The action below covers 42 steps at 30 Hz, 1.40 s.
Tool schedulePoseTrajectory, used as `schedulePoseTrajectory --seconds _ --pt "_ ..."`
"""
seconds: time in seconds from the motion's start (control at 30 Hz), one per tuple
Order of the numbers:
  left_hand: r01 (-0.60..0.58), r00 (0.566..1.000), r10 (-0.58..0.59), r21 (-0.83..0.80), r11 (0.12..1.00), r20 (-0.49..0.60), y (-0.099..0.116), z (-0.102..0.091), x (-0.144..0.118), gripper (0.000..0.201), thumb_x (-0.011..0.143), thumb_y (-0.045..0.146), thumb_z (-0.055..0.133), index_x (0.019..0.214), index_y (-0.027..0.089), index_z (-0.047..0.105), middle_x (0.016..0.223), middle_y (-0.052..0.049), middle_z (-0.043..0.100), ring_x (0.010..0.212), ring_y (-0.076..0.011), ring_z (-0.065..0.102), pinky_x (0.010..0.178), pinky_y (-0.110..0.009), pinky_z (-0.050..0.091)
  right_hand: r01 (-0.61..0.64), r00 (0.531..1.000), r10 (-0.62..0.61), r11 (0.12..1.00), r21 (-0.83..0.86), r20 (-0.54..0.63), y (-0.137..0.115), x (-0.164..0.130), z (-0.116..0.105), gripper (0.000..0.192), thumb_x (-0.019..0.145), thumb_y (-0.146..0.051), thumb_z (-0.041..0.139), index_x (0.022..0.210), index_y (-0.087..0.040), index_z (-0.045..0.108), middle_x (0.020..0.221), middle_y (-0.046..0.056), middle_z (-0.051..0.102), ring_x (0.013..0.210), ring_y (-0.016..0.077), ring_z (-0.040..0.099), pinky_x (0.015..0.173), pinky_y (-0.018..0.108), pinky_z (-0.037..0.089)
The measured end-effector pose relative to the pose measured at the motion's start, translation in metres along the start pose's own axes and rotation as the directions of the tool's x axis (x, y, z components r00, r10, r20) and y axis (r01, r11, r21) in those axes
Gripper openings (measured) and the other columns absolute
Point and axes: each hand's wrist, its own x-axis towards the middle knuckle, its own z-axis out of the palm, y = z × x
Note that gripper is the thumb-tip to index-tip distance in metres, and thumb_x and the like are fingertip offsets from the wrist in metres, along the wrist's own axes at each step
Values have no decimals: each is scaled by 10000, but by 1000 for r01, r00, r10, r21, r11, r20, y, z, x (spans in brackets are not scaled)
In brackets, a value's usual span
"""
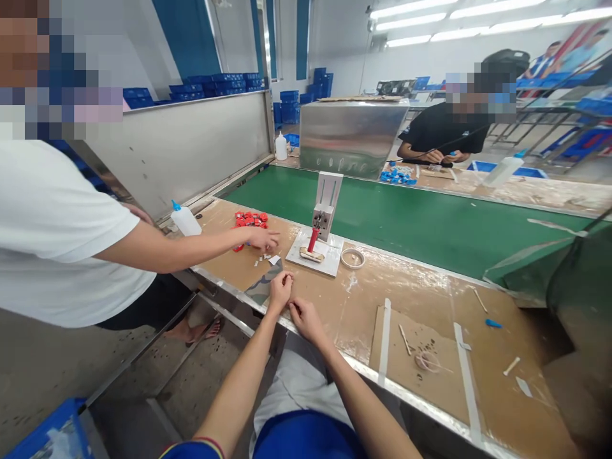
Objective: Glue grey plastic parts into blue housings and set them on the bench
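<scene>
Nearest us, our left hand and right hand rest at the steel-edged near rim of the cardboard-topped bench, fingers curled; whether they pinch anything we cannot tell. Just beyond them stands a small press jig on a white square plate. Left of it, a co-worker's hand reaches among red plastic pieces.

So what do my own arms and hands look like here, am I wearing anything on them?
Both forearms are bare, with no gloves, watch or rings visible on the left hand or the right hand. Only at the bottom edge does a blue short sleeve with a striped red and yellow cuff show on the left arm.
</scene>
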Motion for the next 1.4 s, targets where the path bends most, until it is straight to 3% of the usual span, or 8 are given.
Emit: schedulePoseTrajectory --seconds 0.23,0.37,0.47,0.57,0.77,0.87,1.07,1.4 --pt "-23 1000 22 35 999 17 0 0 3 235 916 271 466 926 189 685 913 -75 756 831 -200 705 800 -306 554 -136 986 148 980 142 -74 -18 -31 -14 319 950 -342 445 875 -171 703 643 20 646 569 149 556 576 241 415" --pt "-53 998 51 62 997 29 2 -2 4 249 923 305 456 921 189 676 897 -79 756 807 -202 712 757 -294 553 -205 969 231 950 235 -90 -37 -103 -44 399 988 -456 458 921 -168 726 611 17 653 548 150 593 545 238 447" --pt "-96 995 92 101 990 40 10 0 1 263 933 306 444 940 186 678 906 -94 754 825 -222 709 761 -315 551 -311 902 397 870 382 -171 -42 -165 -77 409 964 -533 542 917 -177 738 590 11 633 522 146 565 525 246 444" --pt "-190 975 171 135 973 142 29 20 3 270 939 278 448 981 186 698 929 -100 753 845 -233 699 789 -334 547 -372 732 530 838 400 -428 -36 -214 -120 427 897 -598 629 886 -186 744 572 1 598 495 138 514 482 244 408" --pt "-404 841 287 179 897 459 90 129 59 201 874 138 576 958 209 744 1029 -92 754 1007 -244 678 957 -351 513 -346 219 516 834 429 -828 8 -261 -206 531 767 -677 724 920 -168 710 633 -4 589 540 131 492 488 243 391" --pt "-412 832 235 276 868 502 110 181 95 106 892 151 629 862 196 721 960 -87 740 1008 -247 674 977 -383 501 -366 102 452 845 389 -886 38 -268 -230 574 753 -718 697 903 -164 688 624 -10 590 537 136 499 506 255 393" --pt "-369 850 102 447 815 517 122 223 113 207 962 345 669 910 144 665 953 -41 695 902 -184 663 888 -397 551 -548 90 322 806 223 -942 70 -271 -234 655 847 -774 545 922 -146 716 650 64 679 584 197 614 571 296 464" --pt "-390 853 158 407 826 497 164 230 92 127 818 110 535 750 215 559 798 -77 668 858 -263 637 838 -365 493 -598 302 219 801 -6 -928 68 -277 -230 542 988 -604 426 917 -173 748 827 126 774 679 212 685 646 295 515"
